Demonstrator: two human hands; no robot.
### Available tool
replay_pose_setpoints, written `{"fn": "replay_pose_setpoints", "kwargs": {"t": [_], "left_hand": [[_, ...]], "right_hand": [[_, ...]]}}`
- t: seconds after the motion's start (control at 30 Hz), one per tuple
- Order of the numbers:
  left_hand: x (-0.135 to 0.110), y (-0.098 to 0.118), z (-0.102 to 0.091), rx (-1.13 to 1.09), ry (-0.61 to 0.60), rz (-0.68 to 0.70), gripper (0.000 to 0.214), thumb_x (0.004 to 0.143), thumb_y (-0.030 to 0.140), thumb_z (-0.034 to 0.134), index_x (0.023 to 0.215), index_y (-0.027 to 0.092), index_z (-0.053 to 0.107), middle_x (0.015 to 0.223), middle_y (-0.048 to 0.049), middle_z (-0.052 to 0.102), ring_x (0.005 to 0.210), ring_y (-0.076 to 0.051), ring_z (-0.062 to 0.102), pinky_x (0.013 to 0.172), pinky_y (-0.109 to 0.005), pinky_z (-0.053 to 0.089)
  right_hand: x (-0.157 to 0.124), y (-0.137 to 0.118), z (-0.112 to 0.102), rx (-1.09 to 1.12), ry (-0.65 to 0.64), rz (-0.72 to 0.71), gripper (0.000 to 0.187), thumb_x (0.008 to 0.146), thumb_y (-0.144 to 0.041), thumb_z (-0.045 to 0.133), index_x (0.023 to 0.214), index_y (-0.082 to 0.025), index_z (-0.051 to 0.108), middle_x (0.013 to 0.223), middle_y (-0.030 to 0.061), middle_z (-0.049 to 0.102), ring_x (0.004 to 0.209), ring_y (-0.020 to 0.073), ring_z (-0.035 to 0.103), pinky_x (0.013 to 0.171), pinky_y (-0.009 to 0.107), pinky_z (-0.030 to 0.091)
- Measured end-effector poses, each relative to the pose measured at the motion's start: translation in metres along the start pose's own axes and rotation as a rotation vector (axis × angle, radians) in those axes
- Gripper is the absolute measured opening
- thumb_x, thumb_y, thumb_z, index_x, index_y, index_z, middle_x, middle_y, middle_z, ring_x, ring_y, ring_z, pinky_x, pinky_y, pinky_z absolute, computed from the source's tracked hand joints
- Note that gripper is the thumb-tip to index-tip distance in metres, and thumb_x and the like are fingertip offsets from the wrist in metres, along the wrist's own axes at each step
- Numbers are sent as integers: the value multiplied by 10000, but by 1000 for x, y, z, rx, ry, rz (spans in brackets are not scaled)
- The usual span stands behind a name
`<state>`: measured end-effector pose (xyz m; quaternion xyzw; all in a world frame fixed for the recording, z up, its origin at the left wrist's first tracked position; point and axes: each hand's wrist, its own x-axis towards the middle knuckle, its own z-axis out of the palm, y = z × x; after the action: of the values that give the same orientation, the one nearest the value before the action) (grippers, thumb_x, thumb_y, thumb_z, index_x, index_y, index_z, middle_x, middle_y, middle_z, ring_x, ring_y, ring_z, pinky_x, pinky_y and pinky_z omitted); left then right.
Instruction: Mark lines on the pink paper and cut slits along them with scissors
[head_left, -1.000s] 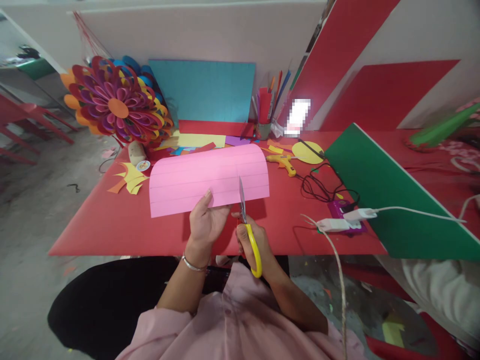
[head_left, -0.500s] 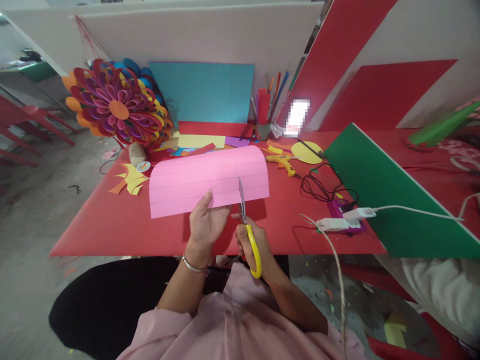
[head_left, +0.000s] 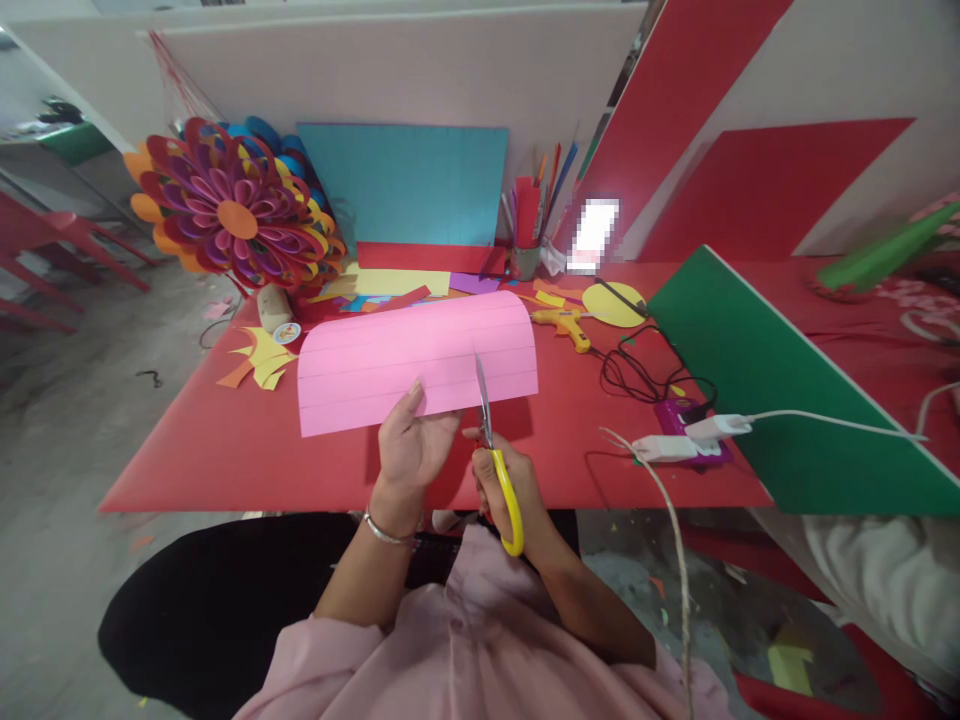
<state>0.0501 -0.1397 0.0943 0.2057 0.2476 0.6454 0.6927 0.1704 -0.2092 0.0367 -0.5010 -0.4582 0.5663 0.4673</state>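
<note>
A sheet of pink paper (head_left: 375,350) with ruled lines across it curves in the air above the red table. My left hand (head_left: 412,440) pinches its near edge, thumb on top and fingers beneath. In my right hand (head_left: 514,485) are scissors (head_left: 510,505) with a yellow handle, my fingers wrapped through the loops. One blade lies over the pink paper, right of my left thumb; the other blade is mostly hidden under the sheet.
Behind the sheet lie paper strips (head_left: 405,283) and a yellow glue gun (head_left: 566,325). Yellow scraps (head_left: 262,357) are at left, below a paper flower (head_left: 236,218). On the right are a power strip (head_left: 690,445), cables and a green board (head_left: 795,400). A pen cup (head_left: 525,262) stands at the back.
Almost nothing differs. The scissor blade's tip has shifted very slightly to the left over the pink paper; both hands keep their places.
</note>
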Motion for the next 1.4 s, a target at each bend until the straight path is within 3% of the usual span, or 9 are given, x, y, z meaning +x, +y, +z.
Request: {"fn": "replay_pose_setpoints", "kwargs": {"t": [0.57, 0.97, 1.07, 1.17, 1.27, 1.4], "left_hand": [[1, -1, -1, -20, -3, -4, 363, 1036, 268, 459, 1199, 145, 758, 1247, -131, 783, 1362, -285, 628, 1207, -489, 443], [2, -3, -4, -66, 33, -26, 330, 1032, 258, 488, 1121, 130, 778, 1234, -140, 784, 1226, -267, 710, 1050, -389, 566], [4, -3, -2, -72, 100, -11, 314, 1035, 285, 507, 1120, 140, 773, 1185, -132, 798, 1138, -256, 744, 985, -373, 597], [6, -5, -1, -76, 219, 46, 261, 1024, 278, 548, 1065, 150, 771, 1104, -110, 813, 1033, -215, 764, 925, -337, 616], [8, -10, -3, -34, 328, 104, 166, 978, 257, 637, 995, 155, 768, 1031, -88, 815, 956, -184, 766, 863, -288, 618], [6, -16, -5, 10, 441, 135, 50, 905, 204, 727, 915, 160, 749, 954, -57, 802, 892, -163, 760, 800, -250, 606]], "right_hand": [[0, 4, -2, -34, 24, -22, 561, 973, -675, 567, 1267, -212, 687, 604, -90, 421, 381, 65, 450, 355, 157, 383], [1, 8, -3, -100, 44, -26, 594, 977, -680, 551, 1289, -194, 688, 588, -81, 441, 401, 76, 431, 371, 176, 381], [2, 12, -4, -146, 73, -51, 670, 973, -656, 578, 1456, -192, 587, 593, -79, 474, 428, 87, 437, 386, 185, 387], [3, 15, -4, -159, 111, -37, 884, 950, -655, 606, 1644, -176, 340, 615, -69, 546, 437, 105, 458, 381, 196, 385], [1, 15, -6, -178, 118, -34, 1004, 945, -629, 618, 1701, -154, 160, 628, -59, 589, 442, 116, 468, 386, 203, 381], [-5, 12, -13, -210, 141, -82, 1078, 918, -560, 684, 1712, -166, 71, 629, -63, 602, 498, 129, 517, 445, 206, 416]]}}
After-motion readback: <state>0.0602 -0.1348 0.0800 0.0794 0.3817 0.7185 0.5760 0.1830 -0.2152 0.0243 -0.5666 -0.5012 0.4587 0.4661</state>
